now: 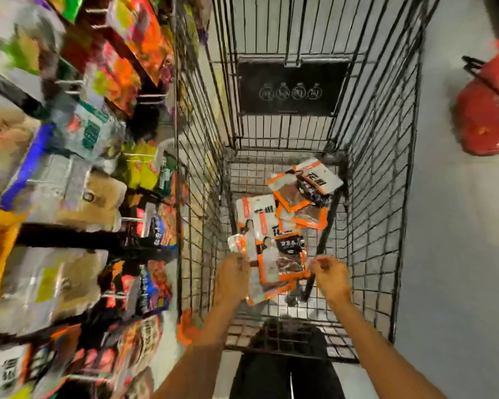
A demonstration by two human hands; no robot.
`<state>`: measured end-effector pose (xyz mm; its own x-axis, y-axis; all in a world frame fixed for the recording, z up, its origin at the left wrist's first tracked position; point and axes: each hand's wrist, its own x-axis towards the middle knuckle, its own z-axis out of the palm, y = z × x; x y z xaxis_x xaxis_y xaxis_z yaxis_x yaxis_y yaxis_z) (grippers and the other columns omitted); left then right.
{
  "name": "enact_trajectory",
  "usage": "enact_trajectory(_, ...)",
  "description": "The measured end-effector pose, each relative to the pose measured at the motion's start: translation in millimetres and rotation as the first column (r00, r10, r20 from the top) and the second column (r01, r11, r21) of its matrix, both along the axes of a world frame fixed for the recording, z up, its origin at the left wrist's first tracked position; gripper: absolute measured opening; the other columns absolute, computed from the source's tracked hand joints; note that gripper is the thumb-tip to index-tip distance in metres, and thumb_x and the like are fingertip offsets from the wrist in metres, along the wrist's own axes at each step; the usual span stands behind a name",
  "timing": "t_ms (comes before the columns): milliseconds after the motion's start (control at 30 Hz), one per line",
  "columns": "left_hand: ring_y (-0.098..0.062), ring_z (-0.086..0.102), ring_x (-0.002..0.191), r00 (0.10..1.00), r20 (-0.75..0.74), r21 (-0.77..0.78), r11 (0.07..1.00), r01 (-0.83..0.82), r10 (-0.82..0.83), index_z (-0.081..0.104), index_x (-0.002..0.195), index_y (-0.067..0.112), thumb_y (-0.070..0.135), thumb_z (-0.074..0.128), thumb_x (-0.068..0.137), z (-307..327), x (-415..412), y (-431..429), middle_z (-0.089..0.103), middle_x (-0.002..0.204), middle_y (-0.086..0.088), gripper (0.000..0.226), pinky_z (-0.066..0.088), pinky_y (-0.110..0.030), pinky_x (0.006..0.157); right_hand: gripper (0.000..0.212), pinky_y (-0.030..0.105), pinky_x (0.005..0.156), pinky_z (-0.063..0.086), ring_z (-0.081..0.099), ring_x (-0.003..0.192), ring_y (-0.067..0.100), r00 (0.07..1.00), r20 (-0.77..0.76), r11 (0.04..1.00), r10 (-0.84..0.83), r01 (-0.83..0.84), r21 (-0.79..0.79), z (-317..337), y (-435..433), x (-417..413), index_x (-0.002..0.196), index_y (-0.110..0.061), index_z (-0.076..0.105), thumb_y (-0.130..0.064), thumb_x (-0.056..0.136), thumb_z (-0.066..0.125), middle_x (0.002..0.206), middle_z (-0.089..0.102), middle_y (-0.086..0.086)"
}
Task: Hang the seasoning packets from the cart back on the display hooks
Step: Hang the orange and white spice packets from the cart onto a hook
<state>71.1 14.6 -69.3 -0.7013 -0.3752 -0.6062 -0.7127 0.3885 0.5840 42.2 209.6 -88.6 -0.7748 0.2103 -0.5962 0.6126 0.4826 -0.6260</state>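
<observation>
Seasoning packets [285,223] lie in the wire cart [380,168]. The left hand [232,276] grips some, while the right hand [330,276] curls at their 3 o'clock edge, grip unclear. Blurred display shelves [69,168] stand at 9 o'clock. A red basket [490,105] sits on the grey floor [458,254] at 2 o'clock.

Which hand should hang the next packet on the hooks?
Probably the left hand. It already grips the packets in the cart, and the hooks are on its side. The right hand is farther from them.
</observation>
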Motion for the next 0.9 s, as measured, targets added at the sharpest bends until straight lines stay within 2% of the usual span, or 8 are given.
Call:
enact_trajectory(100,-0.034,0.057,0.108,0.986,0.151,-0.019,0.998,-0.064,0.066,0.057,0.117,-0.001,0.015,0.047,0.096,-48.9,-7.5,-4.9,0.06,0.115,-0.019,0.028,0.043,-0.032,0.083,0.022,0.036,0.068,0.047,0.062,0.091,0.037,0.997,0.073,1.0,-0.018,0.017,0.023,-49.0,-7.7,-8.9,0.1,0.006,0.061,-0.014,0.092,0.059,0.091,0.064,0.024)
enact_trajectory(167,-0.031,0.059,0.097,0.976,0.181,-0.022,0.993,-0.119,0.121,0.062,0.101,0.0,0.013,0.051,0.094,-77.1,-8.6,-5.0,0.062,0.108,-0.018,0.018,0.044,-0.032,0.078,0.021,0.03,0.057,0.031,0.06,0.086,0.031,0.992,0.126,0.998,0.027,-0.034,0.052,-75.1,-11.2,-11.4,0.092,0.0,0.058,-0.02,0.09,0.062,0.074,0.056,0.008)
enact_trajectory(200,-0.029,0.058,0.091,0.97,0.181,-0.025,0.987,-0.162,0.164,0.061,0.088,0.003,0.012,0.054,0.093,-89.0,-7.4,-4.1,0.063,0.101,-0.018,0.013,0.047,-0.034,0.076,0.021,0.028,0.059,0.031,0.058,0.085,0.028,0.988,0.139,0.996,0.061,-0.069,0.056,-86.8,-12.3,-12.3,0.088,-0.003,0.056,-0.022,0.089,0.064,0.074,0.054,0.004)
enact_trajectory(267,-0.026,0.057,0.09,0.951,0.214,-0.027,0.975,-0.22,0.221,0.057,0.084,0.006,0.016,0.061,0.09,-107.7,-3.2,-2.4,0.061,0.091,-0.012,0.012,0.047,-0.029,0.072,0.025,0.028,0.071,0.042,0.058,0.092,0.026,0.981,0.145,0.989,0.127,-0.137,0.063,-107.9,-14.4,-12.9,0.089,-0.004,0.06,-0.026,0.085,0.069,0.089,0.061,0.009)
enact_trajectory(433,-0.037,0.058,0.107,0.948,0.266,-0.05,0.984,-0.168,0.176,0.057,0.109,-0.006,0.014,0.064,0.085,-131.9,1.0,3.7,0.062,0.11,-0.022,0.032,0.05,-0.046,0.088,0.053,0.04,0.091,0.044,0.043,0.119,0.032,0.987,0.142,0.958,0.078,-0.114,0.262,-127.9,-28.4,-13.5,0.113,-0.005,0.053,-0.037,0.077,0.075,0.118,0.054,0.016)
enact_trajectory(633,-0.032,0.051,0.114,0.938,0.251,-0.23,0.956,-0.182,0.239,0.048,0.124,-0.006,0.014,0.061,0.088,-122.7,-4.3,26.9,0.049,0.126,-0.022,0.043,0.043,-0.035,0.088,0.054,0.043,0.092,0.044,0.047,0.116,0.033,0.987,0.151,0.904,0.05,-0.109,0.414,-129.0,-43.1,-10.3,0.114,-0.008,0.053,-0.035,0.074,0.078,0.121,0.049,0.015)
enact_trajectory(767,-0.036,0.06,0.101,0.898,0.238,-0.195,0.924,-0.33,0.371,0.059,0.105,-0.007,0.008,0.064,0.086,-127.9,-5.4,25.7,0.059,0.111,-0.023,0.024,0.049,-0.04,0.081,0.053,0.041,0.096,0.041,0.048,0.117,0.031,0.989,0.139,0.936,-0.045,-0.007,0.353,-131.6,-44.8,-11.7,0.112,-0.009,0.056,-0.035,0.072,0.08,0.12,0.051,0.013)
enact_trajectory(900,-0.033,0.064,0.082,0.866,0.217,-0.033,0.89,-0.456,0.451,0.062,0.079,-0.003,-0.002,0.066,0.08,-130.2,0.2,17.9,0.064,0.083,-0.021,0.004,0.049,-0.036,0.068,0.05,0.034,0.085,0.047,0.059,0.105,0.031,0.95,0.225,0.976,-0.216,0.208,0.06,-134.1,-38.4,-18.2,0.109,-0.002,0.054,-0.02,0.072,0.082,0.111,0.061,0.016)
